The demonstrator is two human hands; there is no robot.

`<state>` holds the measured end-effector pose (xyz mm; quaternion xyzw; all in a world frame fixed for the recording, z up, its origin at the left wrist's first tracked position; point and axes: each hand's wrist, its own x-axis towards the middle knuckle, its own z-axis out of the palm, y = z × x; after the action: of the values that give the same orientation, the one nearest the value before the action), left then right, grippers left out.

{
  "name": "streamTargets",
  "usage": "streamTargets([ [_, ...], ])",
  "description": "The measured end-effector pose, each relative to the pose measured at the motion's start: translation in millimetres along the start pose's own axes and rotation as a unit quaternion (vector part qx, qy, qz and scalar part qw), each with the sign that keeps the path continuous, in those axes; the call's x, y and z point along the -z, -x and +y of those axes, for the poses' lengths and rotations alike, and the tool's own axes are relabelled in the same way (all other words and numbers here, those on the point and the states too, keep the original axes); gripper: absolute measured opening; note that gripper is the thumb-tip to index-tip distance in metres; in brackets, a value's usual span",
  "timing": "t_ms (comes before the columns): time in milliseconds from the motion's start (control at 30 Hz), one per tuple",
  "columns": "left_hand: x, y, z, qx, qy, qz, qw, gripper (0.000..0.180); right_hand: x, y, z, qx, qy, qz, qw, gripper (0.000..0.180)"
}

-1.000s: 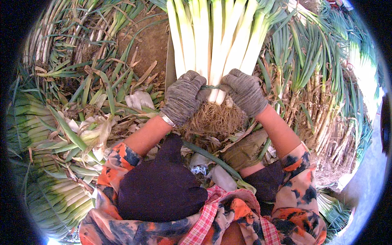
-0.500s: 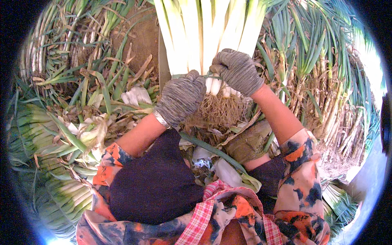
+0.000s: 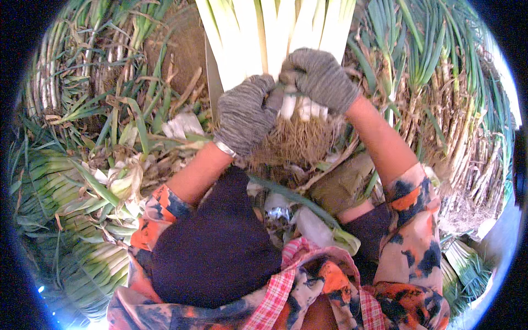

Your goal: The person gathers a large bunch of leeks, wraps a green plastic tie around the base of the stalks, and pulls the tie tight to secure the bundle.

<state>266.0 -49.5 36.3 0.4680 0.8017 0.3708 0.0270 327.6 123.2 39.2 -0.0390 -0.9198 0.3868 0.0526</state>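
Gloved left hand (image 3: 246,115) and right hand (image 3: 322,80) curl over green onions (image 3: 278,41); whether they pinch anything is unclear. Roots (image 3: 302,140) spread below them.

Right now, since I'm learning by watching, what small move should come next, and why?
Perhaps draw the tie snug: the gloved left hand and right hand, curled as if pinching it, nearly meet in front of the white stalks, just above the roots; the stalks fan out above. Blur hides how tight it is.
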Motion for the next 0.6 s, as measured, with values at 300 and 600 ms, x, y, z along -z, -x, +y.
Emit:
streamTargets([
  [300,10.1,14.1,-17.0,0.137,0.182,-0.034,0.973,0.022,27.1,16.3,-5.2,-0.173,-0.134,0.037,0.975,0.03],
  [600,149.8,130.5,-3.1,0.185,-0.205,0.04,0.96,0.038,147.7,277.0,10.0,-0.371,-0.117,0.222,0.894,0.029],
])
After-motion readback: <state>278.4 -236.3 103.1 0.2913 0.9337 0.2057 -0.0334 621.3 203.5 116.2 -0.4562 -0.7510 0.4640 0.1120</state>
